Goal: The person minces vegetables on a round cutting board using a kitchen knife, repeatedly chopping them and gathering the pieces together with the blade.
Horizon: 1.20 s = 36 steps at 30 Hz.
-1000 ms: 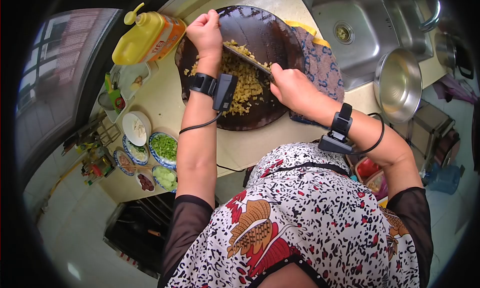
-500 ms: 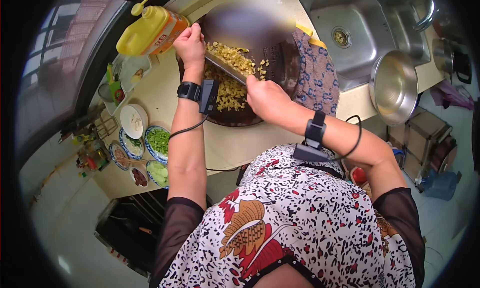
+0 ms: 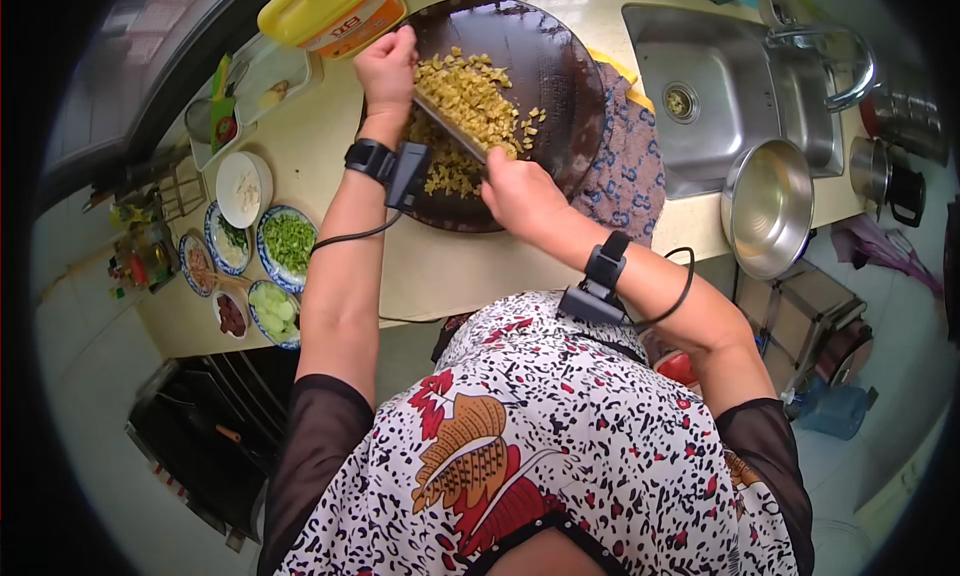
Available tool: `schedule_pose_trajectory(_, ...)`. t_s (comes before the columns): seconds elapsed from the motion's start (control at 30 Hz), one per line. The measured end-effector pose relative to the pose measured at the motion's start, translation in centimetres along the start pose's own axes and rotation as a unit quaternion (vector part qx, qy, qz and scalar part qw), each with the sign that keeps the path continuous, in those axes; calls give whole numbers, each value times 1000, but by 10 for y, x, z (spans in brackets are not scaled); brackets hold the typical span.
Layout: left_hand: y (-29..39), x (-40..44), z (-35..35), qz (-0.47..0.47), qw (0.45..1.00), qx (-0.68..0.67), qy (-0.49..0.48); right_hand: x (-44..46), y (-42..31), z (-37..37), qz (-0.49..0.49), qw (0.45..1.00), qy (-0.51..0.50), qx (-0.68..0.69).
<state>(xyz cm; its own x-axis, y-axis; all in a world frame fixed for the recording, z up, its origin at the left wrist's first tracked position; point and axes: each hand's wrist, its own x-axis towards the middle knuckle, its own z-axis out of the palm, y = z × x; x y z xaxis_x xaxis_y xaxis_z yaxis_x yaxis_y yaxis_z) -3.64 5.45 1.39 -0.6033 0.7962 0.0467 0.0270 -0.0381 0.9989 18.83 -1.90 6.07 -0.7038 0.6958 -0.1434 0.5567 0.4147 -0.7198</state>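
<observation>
Head cam, the only view: R hand [image 3: 525,196] is clamped on the knife [image 3: 452,128], & the blade's just come across to the near-L part of the round dark board [image 3: 545,61], w/ more of the chopped yellowish bits [image 3: 480,96] on its far side than a sec ago. Means, prob., it's been worked thru the heap: bits lie both sides of it now, all on the board, mostly L of the middle. L hand [image 3: 388,71] is curled up at the blade's far end; can't tell if it grips the metal or just sits by it. Hands are apart, knife btwn 'em.

Surface, quick: pale worktop [image 3: 440,266], towel [image 3: 628,176] against the board's R side, then the steel sink [image 3: 725,86], metal bowl [image 3: 768,211] at its near corner. Over L: yellow jug [image 3: 325,16] just past the L hand; nearer, chopped greens [image 3: 288,241], pale green slices [image 3: 274,311], dark red pieces [image 3: 231,316] & a white bowl [image 3: 230,204], grouped close.

Room: window [image 3: 125,71] upper L, black appliance, prob. a stove [image 3: 180,406], lower L; bluish plastic bottle [image 3: 835,409] down R.
</observation>
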Motion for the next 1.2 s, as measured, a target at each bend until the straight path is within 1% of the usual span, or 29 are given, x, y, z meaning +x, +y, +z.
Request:
schedule_pose_trajectory(0.03,2,-2,4,60,998,23,2,-6,9,2,-5,999,3,35)
schedule_pose_trajectory(0.07,5,-4,5,47,999,12,-2,-10,17,4,-10,1000,7,18)
schedule_pose_trajectory(0.13,16,-6,2,28,999,3,27,-10,8,-5,-22,1000,15,2)
schedule_pose_trajectory(0.17,20,-9,-2,14,999,0,41,-12,2,-3,-27,999,17,5)
schedule_pose_trajectory(0.2,29,-7,-7,-14,998,-33,49,-10,-9,-6,-31,999,19,8)
schedule_pose_trajectory(0.23,34,-3,-18,-49,998,-26,22,-6,-20,-8,-25,1000,-2,0)
schedule_pose_trajectory(0.3,24,4,-35,-106,991,-70,-39,3,-39,-10,-13,999,-17,-34)
schedule_pose_trajectory(0.37,6,4,-36,-147,986,-72,-18,3,-32,7,-23,999,-3,-37)
schedule_pose_trajectory(0.4,1,1,-30,-107,992,-60,10,3,-27,17,-31,999,3,-40)
schedule_pose_trajectory(0.43,1,-1,-29,-56,998,-14,8,2,-21,21,-28,999,2,-28)
schedule_pose_trajectory(0.5,5,-13,-19,17,1000,6,21,-8,-9,20,-16,1000,6,-2)
schedule_pose_trajectory(0.6,19,-20,-19,22,999,17,40,-11,-11,19,-28,999,14,-34)
schedule_pose_trajectory(0.67,25,-16,-27,2,999,-23,44,-12,-21,16,-42,998,14,-40)
schedule_pose_trajectory(0.7,29,-14,-35,-11,998,-41,43,-9,-34,11,-34,998,2,-48)
schedule_pose_trajectory(0.73,27,-9,-45,-46,998,-44,9,-5,-47,6,-24,998,-10,-54)
schedule_pose_trajectory(0.83,9,-7,-58,-130,987,-91,-18,5,-54,21,-2,994,-29,-101)
schedule_pose_trajectory(0.87,3,-8,-58,-104,991,-74,-28,4,-52,27,8,993,-35,-108)
schedule_pose_trajectory(0.9,1,-12,-54,-64,996,-59,-9,0,-47,32,19,992,-41,-116)
schedule_pose_trajectory(0.93,1,-19,-48,-24,999,-42,11,-3,-35,39,32,997,-26,-69)
schedule_pose_trajectory(0.97,4,-23,-43,20,999,-23,28,-10,-23,41,-4,1000,-13,-20)
schedule_pose_trajectory(1.07,17,-27,-37,31,998,-15,50,-15,-15,40,-42,999,14,-28)
schedule_pose_trajectory(1.13,23,-26,-41,36,998,-17,55,-15,-28,32,-47,998,11,-39)
schedule_pose_trajectory(1.2,30,-20,-54,-18,999,-37,21,-10,-46,24,-40,998,-3,-50)
